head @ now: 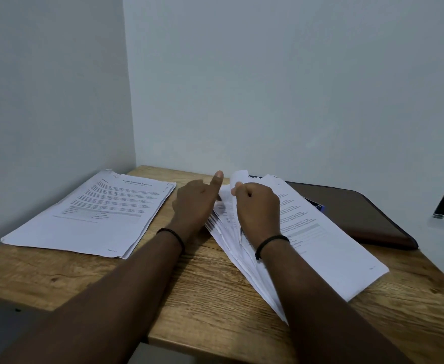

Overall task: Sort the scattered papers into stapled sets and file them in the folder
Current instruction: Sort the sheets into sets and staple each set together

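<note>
Rightward, fanned papers (307,232) run near-left to far-right.

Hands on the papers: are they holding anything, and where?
The right hand pinches the far top corner of a sheet in the fanned stack. The left hand rests on its edge.

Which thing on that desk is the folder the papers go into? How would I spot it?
Start at the wooden desk in the corner and look to its far right side. Behind the fanned paper stack lies the folder, flat and partly covered by it. It is the only dark brown thing with rounded corners; everything else there is white paper.
</note>
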